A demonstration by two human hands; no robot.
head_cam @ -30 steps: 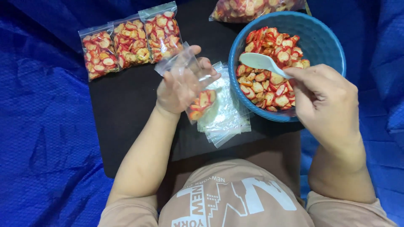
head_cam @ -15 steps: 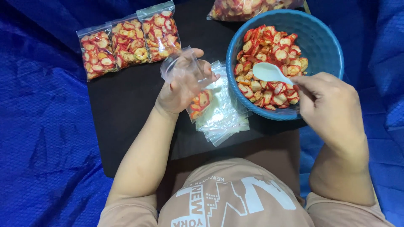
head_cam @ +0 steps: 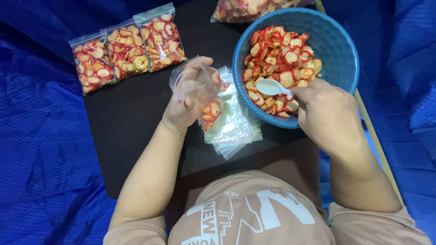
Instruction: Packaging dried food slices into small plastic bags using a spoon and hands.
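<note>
Judged about partway through the bagging. Done so far: three sealed clear plastic bags of red-and-yellow sliced snack pieces (head_cam: pixel 127 47), laid side by side well to the left of the round blue plastic bowl (head_cam: pixel 336 50). Left to do: a good heap of loose red-and-yellow snack slices (head_cam: pixel 279 59) in that bowl, banked against its left wall, with the right part of the basin bare — plenty for more bags, by the look of it. Just above the bowl's rim, at the top edge of the view, a larger clear bag of the same snack (head_cam: pixel 250 9), only partly seen. Just left of the bowl and below its rim, a small stack of empty clear zip bags (head_cam: pixel 234 129), flat and unfilled.

In hand now: a small clear plastic bag held open (head_cam: pixel 193 81), close beside the bowl's left rim, with only a few slices at its bottom. Left hand (head_cam: pixel 188 102) closed around that bag, fingers gripping its upper part and keeping the mouth wide. Right hand (head_cam: pixel 329 115) at the bowl's near rim, fingers closed on the handle of a small white plastic spoon (head_cam: pixel 270 87), the spoon's scoop resting on the slices inside the bowl. Filling of this bag judged barely begun.

Under the bowl and everything else, a flat black board (head_cam: pixel 127 118); around it on all sides, crumpled blue tarpaulin (head_cam: pixel 41 149). Nothing more of the room visible.
</note>
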